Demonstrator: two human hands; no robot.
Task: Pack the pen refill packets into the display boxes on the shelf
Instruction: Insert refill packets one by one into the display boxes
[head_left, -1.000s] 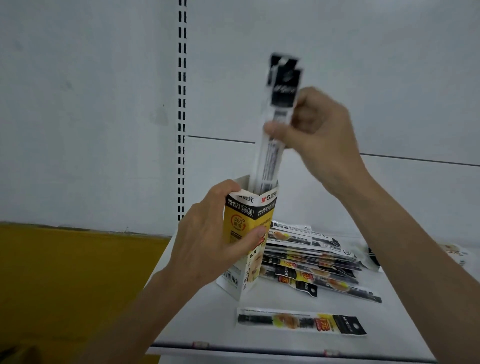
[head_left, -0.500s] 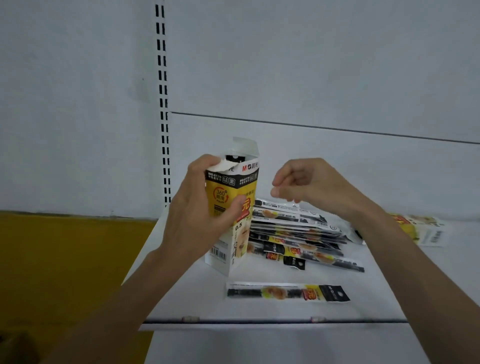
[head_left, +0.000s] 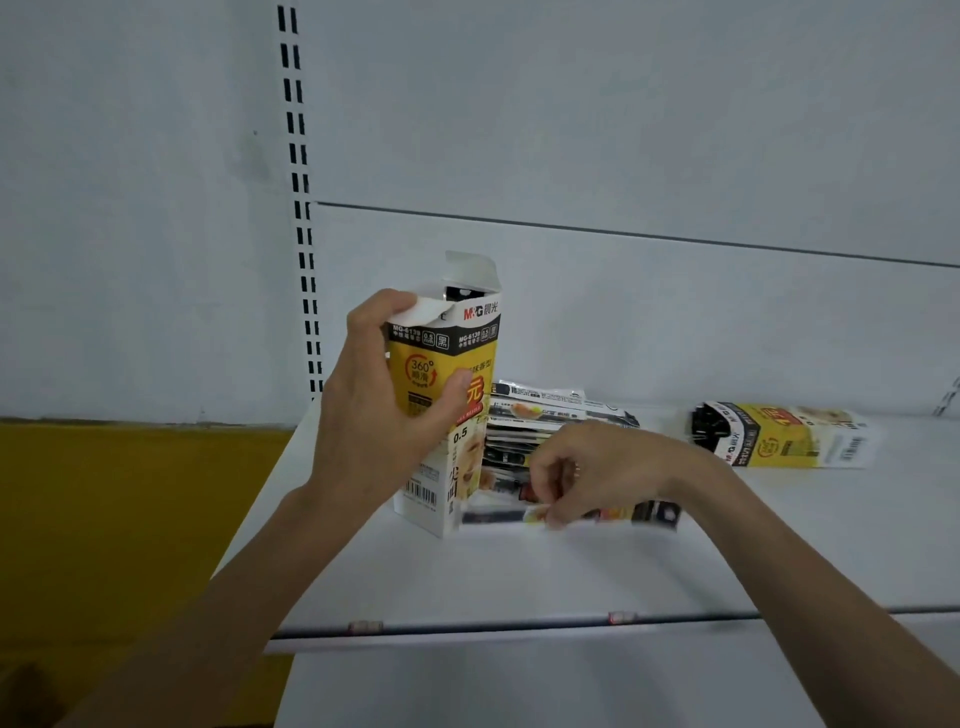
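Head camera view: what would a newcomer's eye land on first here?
A tall yellow display box stands upright, top flap open, at the left end of the shelf, gripped by the left hand. Beside it, the right hand pinches a loose refill packet near the shelf front, with a stack of packets behind. A second box lies on its side far right.

We take this for a stationery shop: a white shelf (head_left: 519, 577) beside a slotted upright (head_left: 300, 208) carries a barcoded display box (head_left: 470, 335), a second box (head_left: 789, 436) lying flat, and stacked pen refill packets (head_left: 545, 410).
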